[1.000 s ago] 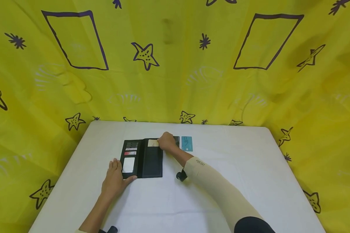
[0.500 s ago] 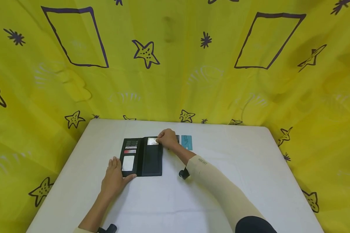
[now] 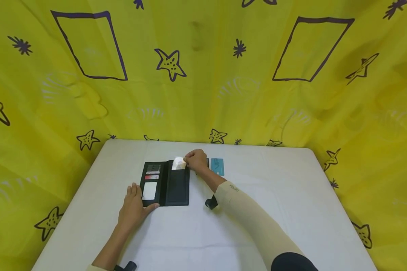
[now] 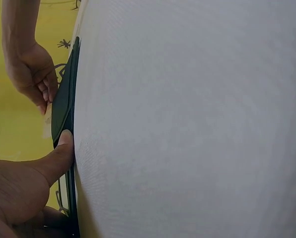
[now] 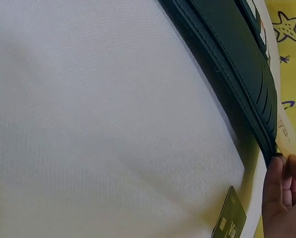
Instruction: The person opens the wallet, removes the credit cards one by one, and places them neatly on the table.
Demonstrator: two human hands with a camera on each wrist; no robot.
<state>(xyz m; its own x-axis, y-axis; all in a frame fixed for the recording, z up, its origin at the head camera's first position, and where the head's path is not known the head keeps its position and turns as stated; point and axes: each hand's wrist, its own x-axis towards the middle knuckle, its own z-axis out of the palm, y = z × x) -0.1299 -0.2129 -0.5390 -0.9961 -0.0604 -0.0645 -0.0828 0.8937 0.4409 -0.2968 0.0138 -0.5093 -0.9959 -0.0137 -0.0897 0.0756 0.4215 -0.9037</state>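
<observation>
A dark bifold wallet (image 3: pixel 177 190) lies open on the white table, cards showing in slots on its left panel. My right hand (image 3: pixel 196 161) pinches the right edge of a pale, shiny card (image 3: pixel 178 163) at the top of the right panel. That card leans a little and sticks up past the wallet's top edge; in the right wrist view the card (image 5: pixel 285 133) shows behind the panel with slits. My left hand (image 3: pixel 132 209) rests at the wallet's lower left corner, fingers along the side. Its thumb (image 4: pixel 63 141) touches the bottom edge.
Just right of the wallet a teal card (image 3: pixel 218 166) lies flat on the table (image 3: pixel 257 210). A darker card (image 3: pixel 208 162) beside it is mostly hidden by my right hand. A yellow patterned curtain (image 3: pixel 203 101) hangs behind the table's far edge.
The pale card has risen and tilted at the wallet's top, and more of it shows. My right hand has shifted slightly up with it. The left hand keeps its place.
</observation>
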